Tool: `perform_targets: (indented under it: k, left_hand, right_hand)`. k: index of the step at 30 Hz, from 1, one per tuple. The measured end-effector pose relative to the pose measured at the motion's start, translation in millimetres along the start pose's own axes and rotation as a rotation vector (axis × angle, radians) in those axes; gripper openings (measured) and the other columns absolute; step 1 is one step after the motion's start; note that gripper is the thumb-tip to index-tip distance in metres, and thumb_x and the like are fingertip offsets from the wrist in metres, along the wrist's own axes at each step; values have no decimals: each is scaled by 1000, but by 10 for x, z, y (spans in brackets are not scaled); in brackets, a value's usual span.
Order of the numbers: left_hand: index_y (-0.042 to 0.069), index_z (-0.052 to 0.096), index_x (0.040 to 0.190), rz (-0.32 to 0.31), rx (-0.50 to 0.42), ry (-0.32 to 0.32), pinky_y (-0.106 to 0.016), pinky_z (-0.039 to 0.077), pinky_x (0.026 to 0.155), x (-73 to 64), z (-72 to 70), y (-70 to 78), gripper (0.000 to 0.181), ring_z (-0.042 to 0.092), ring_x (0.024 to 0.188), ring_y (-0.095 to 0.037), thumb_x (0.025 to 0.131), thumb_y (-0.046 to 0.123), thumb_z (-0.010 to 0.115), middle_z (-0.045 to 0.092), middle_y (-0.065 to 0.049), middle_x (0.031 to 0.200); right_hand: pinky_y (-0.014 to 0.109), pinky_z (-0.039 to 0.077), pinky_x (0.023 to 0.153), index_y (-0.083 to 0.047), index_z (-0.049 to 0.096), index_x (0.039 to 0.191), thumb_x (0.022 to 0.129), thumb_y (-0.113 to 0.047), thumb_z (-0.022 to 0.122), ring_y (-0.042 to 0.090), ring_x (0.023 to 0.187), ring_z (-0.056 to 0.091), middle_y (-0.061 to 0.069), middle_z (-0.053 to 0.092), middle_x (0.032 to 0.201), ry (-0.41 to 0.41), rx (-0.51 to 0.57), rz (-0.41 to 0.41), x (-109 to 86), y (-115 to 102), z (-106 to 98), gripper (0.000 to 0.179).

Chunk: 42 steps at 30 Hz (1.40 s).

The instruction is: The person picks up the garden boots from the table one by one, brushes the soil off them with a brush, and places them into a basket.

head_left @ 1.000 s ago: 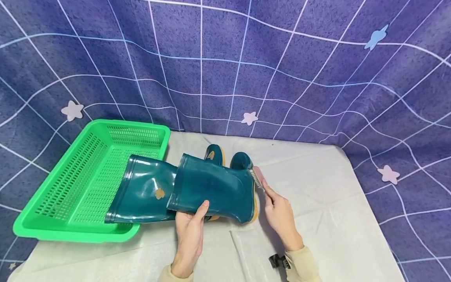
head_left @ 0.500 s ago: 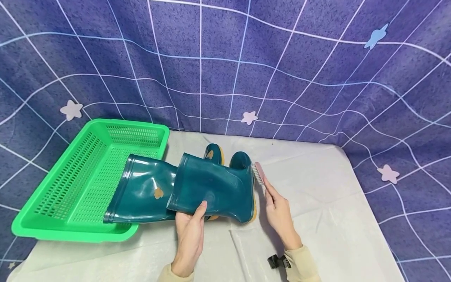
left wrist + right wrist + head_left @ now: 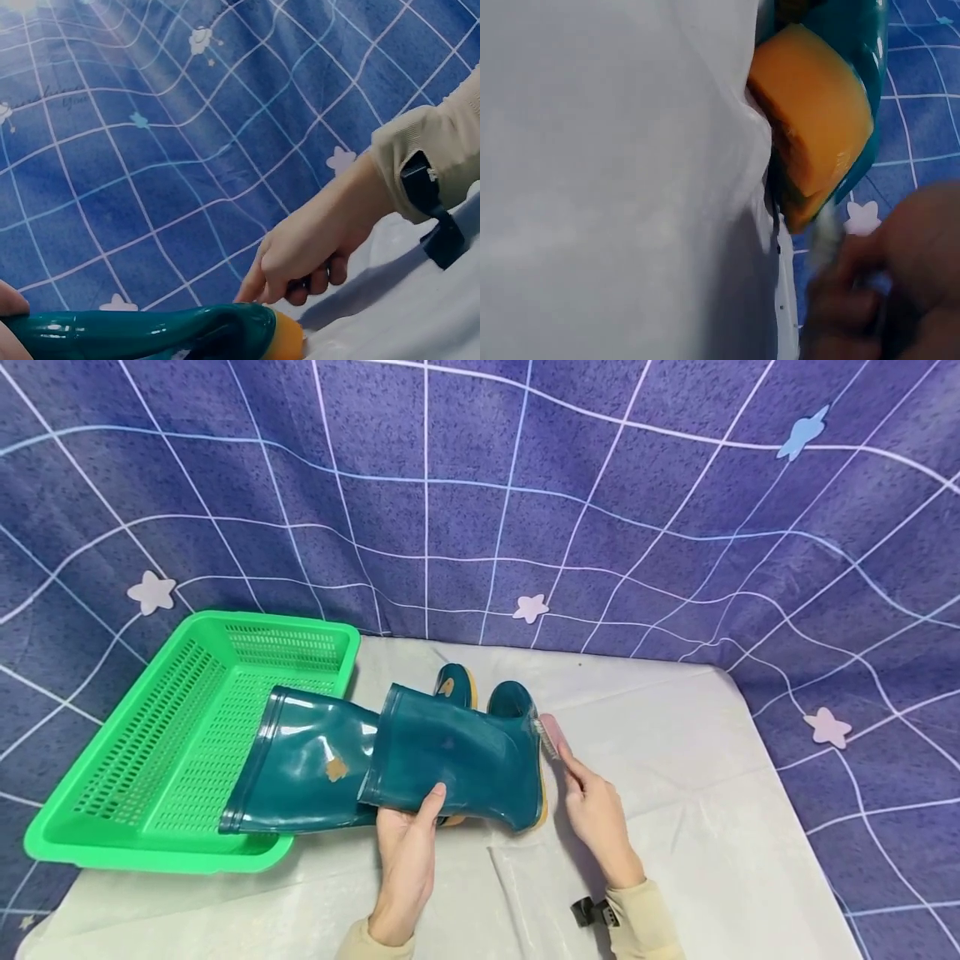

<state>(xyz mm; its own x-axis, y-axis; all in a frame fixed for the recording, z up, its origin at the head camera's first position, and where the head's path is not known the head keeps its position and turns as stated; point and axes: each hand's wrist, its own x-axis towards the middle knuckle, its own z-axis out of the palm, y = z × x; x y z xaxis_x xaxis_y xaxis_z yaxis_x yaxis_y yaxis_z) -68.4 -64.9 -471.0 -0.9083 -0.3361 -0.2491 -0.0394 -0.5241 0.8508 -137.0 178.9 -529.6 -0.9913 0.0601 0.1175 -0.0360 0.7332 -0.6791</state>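
A dark teal rubber boot [image 3: 457,752] with a yellow sole lies on its side, toe pointing away. My left hand [image 3: 408,852] grips its shaft near the top opening, thumb on the upper face and fingers hidden beneath. My right hand [image 3: 600,818] holds a pink brush [image 3: 553,733] with pale bristles, which meet the boot's side by the instep. In the right wrist view the boot's orange-yellow heel [image 3: 817,112] shows, and the right hand [image 3: 885,277] is blurred. Partly under the first boot lies a second teal boot [image 3: 307,760] with a tan mark on its shaft.
On the left stands a green perforated basket [image 3: 45,843]; the second boot's shaft overlaps its right rim. A white cloth [image 3: 697,793] covers the table. Behind hangs a blue-purple curtain [image 3: 480,527] with a grid and stars. A dark strap [image 3: 588,912] sits at the right cuff.
The brush shifts slightly along the boot's instep, back and forth, with the right hand. Left hand and both boots stay nearly in place.
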Motion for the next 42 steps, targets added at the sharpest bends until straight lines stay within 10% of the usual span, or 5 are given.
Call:
perform_targets:
  k: [13,20,26,35,42]
  left_hand:
    - [7,33,158,-50,-5,2,-25,52,108,-23,16,-1,56,55,132,-12,107,-3,54,50,-7,149]
    - [10,30,160,-51,-22,4,-35,47,116,-14,34,10,57,48,139,-21,109,-3,51,44,-9,153]
    - [10,26,161,-41,-36,-14,-33,43,118,0,46,33,59,41,143,-22,109,-5,47,39,-9,156]
    - [7,32,157,27,-38,20,-29,39,119,83,6,271,58,41,140,-16,105,-12,48,45,-2,149]
    - [6,39,151,69,-33,61,-24,46,110,137,18,377,54,50,131,-14,102,-15,49,53,1,139]
  right_hand:
    - [53,56,87,-23,62,151,109,-15,53,36,104,73,12,67,145,102,43,0,-29,24,-54,43]
    - [50,58,83,-22,60,153,110,-13,53,35,89,72,14,69,142,-4,-18,-60,-33,3,-82,44]
    - [60,55,103,-23,61,152,110,-17,54,42,128,67,12,66,147,45,-16,65,-28,43,-110,43]
    - [32,46,71,-29,61,152,112,-19,54,18,67,53,15,78,112,138,124,-6,-29,2,-113,42]
    - [28,44,83,-31,61,152,112,-19,55,19,83,60,5,74,135,118,158,-33,-17,-24,-151,42]
